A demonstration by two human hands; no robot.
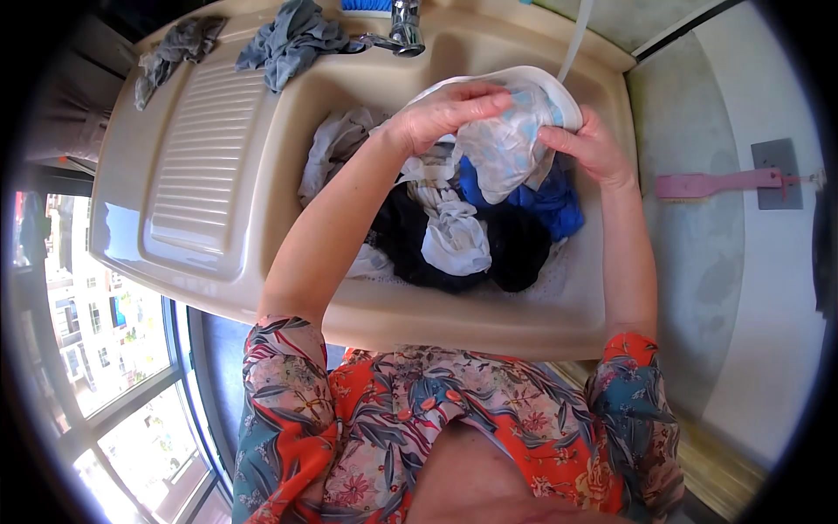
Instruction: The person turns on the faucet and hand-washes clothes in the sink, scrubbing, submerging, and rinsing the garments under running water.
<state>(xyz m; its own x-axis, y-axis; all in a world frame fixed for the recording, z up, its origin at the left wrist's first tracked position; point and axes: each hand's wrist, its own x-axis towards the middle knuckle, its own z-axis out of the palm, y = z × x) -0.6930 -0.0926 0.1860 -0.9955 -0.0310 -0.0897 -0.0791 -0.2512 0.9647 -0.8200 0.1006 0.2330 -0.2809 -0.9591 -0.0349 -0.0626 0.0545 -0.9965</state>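
Over the basin, both hands hold up a pale cloth (511, 144) with light blue patches and a white band along its upper edge. My left hand (449, 112) grips its left part, thumb on top. At the right edge, my right hand (589, 147) pinches the cloth and band between thumb and fingers. Below lies a heap of laundry: a blue cloth (563, 205), black cloths (519, 249), a bunched white cloth (456, 240) and a grey-white cloth (332, 153) at the left. The cloth's lower end hangs over the blue one.
The beige sink (419, 327) has a ribbed washboard (202, 157) at its left. Two grey cloths (297, 42) (179, 48) lie along the back edge, near a metal faucet (405, 31) and a blue brush (367, 4). A pink brush (717, 182) hangs on the right wall.
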